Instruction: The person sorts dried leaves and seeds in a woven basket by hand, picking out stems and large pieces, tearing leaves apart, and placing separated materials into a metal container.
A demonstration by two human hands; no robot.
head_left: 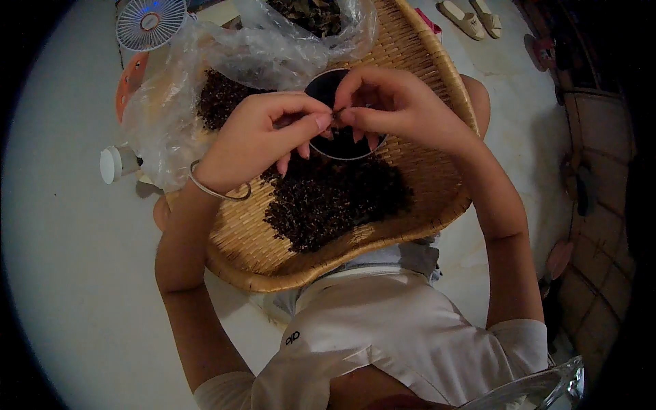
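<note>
My left hand (270,137), with a band round its wrist, is closed in a pinch. My right hand (393,106) pinches from the other side, fingertips meeting the left ones. Between them is a small dark dried piece (335,117), too small to name exactly. Just below lies a round bowl (348,158) with a pale rim and dark inside, partly hidden by my fingers. A heap of dark, crumbly dried bits (328,201) is spread in front of the bowl on a woven bamboo tray (246,256), which rests across my lap.
A clear plastic bag (273,41) holding dark dried leaves (311,15) lies on the tray's far side. Another dark heap (222,99) sits left of the bowl. A small fan (150,24) and a white-lidded container (117,164) stand at left; slippers (461,19) lie on the floor.
</note>
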